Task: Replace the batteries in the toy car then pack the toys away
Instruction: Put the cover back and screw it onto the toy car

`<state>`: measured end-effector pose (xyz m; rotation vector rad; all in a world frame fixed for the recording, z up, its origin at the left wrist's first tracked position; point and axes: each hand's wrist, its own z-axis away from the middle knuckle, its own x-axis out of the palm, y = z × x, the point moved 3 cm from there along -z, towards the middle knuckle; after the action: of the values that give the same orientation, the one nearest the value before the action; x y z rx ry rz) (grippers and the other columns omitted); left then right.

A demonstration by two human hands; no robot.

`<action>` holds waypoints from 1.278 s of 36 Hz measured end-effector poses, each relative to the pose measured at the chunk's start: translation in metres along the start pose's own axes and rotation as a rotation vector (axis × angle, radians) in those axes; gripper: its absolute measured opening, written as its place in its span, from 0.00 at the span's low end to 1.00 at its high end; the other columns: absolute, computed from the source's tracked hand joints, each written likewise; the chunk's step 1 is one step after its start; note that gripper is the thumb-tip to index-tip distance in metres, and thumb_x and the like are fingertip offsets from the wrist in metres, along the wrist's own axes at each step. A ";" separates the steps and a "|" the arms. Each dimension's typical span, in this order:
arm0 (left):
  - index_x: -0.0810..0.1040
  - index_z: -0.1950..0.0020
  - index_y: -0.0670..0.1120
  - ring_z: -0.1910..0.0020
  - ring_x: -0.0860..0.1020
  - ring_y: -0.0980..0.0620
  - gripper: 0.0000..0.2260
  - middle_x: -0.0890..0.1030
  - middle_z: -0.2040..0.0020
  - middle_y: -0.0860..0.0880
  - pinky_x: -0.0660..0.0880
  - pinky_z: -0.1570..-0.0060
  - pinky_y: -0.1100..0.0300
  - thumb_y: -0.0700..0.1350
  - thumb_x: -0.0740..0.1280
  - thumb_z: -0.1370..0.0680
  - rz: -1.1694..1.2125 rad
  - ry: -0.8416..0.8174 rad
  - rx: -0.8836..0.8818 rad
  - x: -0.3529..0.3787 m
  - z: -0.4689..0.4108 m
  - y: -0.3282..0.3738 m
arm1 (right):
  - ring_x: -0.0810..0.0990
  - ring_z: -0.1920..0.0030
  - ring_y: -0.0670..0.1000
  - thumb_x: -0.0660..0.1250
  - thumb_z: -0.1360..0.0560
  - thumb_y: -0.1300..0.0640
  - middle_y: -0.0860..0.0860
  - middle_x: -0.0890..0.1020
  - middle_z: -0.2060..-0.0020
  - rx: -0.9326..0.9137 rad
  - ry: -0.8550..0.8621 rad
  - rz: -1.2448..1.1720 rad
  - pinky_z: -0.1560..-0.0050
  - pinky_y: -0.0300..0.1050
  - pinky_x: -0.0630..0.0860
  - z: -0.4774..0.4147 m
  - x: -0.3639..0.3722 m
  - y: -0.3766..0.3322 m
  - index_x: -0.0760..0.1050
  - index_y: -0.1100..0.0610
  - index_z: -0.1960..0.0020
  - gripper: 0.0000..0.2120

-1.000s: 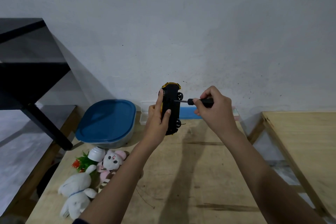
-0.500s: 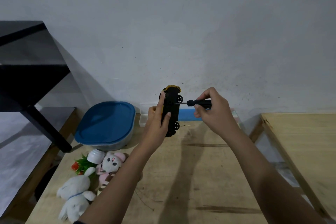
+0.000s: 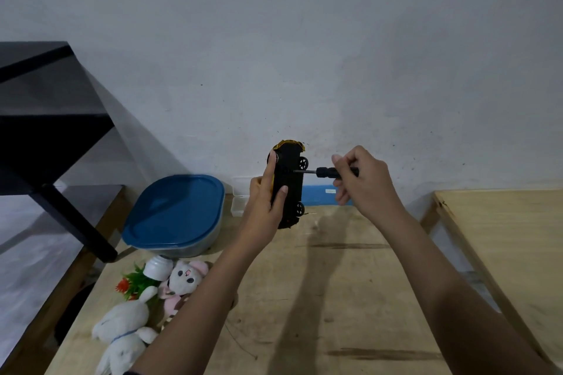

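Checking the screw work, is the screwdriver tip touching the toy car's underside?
Touching. The head view shows the screwdriver shaft running straight into the toy car underside, no gap visible.

wood, plastic and plush under dull light

we see a pale, matt, scuffed wooden table (image 3: pixel 320 298), a smooth blue plastic lid (image 3: pixel 173 210), fuzzy cloth plush toys (image 3: pixel 128 332), a matt black plastic toy car (image 3: pixel 288 184) and a screwdriver (image 3: pixel 323 171) with a metal shaft.

A plain room of a home is being shown: a bare wooden desk (image 3: pixel 320 298) is standing against a painted wall (image 3: pixel 304 39), with soft toys (image 3: pixel 128 332), a lidded plastic tub (image 3: pixel 175 213) and a black shelf (image 3: pixel 45 119) alongside.
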<state>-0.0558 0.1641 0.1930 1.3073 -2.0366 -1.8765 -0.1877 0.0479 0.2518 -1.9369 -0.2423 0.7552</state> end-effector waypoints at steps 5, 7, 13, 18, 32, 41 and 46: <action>0.43 0.27 0.66 0.54 0.72 0.58 0.27 0.67 0.42 0.45 0.69 0.58 0.70 0.50 0.55 0.18 0.017 0.015 -0.009 0.001 -0.002 -0.001 | 0.82 0.65 0.50 0.68 0.26 0.60 0.55 0.78 0.57 -0.035 -0.004 0.045 0.65 0.39 0.80 -0.001 0.002 0.001 0.68 0.60 0.51 0.09; 0.42 0.28 0.67 0.54 0.73 0.55 0.27 0.67 0.43 0.45 0.69 0.58 0.69 0.49 0.55 0.18 0.007 0.009 -0.001 0.001 -0.002 -0.001 | 0.81 0.73 0.49 0.67 0.25 0.57 0.56 0.80 0.63 -0.017 0.055 0.015 0.66 0.43 0.80 -0.001 0.003 0.001 0.68 0.62 0.52 0.10; 0.42 0.27 0.65 0.55 0.71 0.61 0.27 0.67 0.44 0.45 0.66 0.61 0.77 0.48 0.55 0.17 -0.007 0.013 -0.014 0.001 -0.005 -0.001 | 0.79 0.59 0.41 0.68 0.27 0.64 0.51 0.80 0.57 -0.074 0.051 0.011 0.57 0.24 0.72 -0.005 0.003 0.003 0.64 0.55 0.46 0.16; 0.44 0.24 0.60 0.56 0.69 0.64 0.27 0.67 0.43 0.45 0.66 0.62 0.83 0.46 0.55 0.17 0.009 0.003 -0.019 0.006 -0.006 0.002 | 0.81 0.65 0.48 0.65 0.24 0.58 0.55 0.80 0.59 -0.064 0.111 -0.021 0.58 0.43 0.80 -0.008 0.000 0.002 0.66 0.59 0.48 0.10; 0.44 0.25 0.63 0.53 0.70 0.65 0.27 0.67 0.42 0.48 0.66 0.62 0.76 0.48 0.55 0.17 0.018 -0.027 -0.046 0.013 -0.016 -0.001 | 0.77 0.76 0.46 0.67 0.25 0.54 0.56 0.79 0.68 -0.013 0.096 0.019 0.68 0.45 0.78 -0.008 -0.008 0.010 0.68 0.62 0.55 0.12; 0.44 0.25 0.63 0.53 0.68 0.66 0.27 0.67 0.42 0.47 0.63 0.59 0.75 0.49 0.55 0.17 0.039 -0.028 -0.045 0.014 -0.024 0.002 | 0.82 0.70 0.47 0.67 0.25 0.55 0.55 0.80 0.64 -0.012 0.093 -0.025 0.66 0.38 0.79 -0.015 -0.008 0.011 0.69 0.63 0.56 0.12; 0.44 0.25 0.63 0.53 0.68 0.66 0.27 0.66 0.41 0.48 0.64 0.60 0.76 0.49 0.55 0.17 0.067 -0.022 -0.052 0.016 -0.028 0.002 | 0.83 0.68 0.49 0.68 0.26 0.61 0.55 0.80 0.60 -0.028 0.008 -0.033 0.65 0.38 0.80 -0.018 -0.009 0.014 0.70 0.62 0.53 0.07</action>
<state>-0.0505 0.1320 0.1946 1.1956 -2.0021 -1.9096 -0.1859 0.0241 0.2490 -1.9570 -0.2811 0.7256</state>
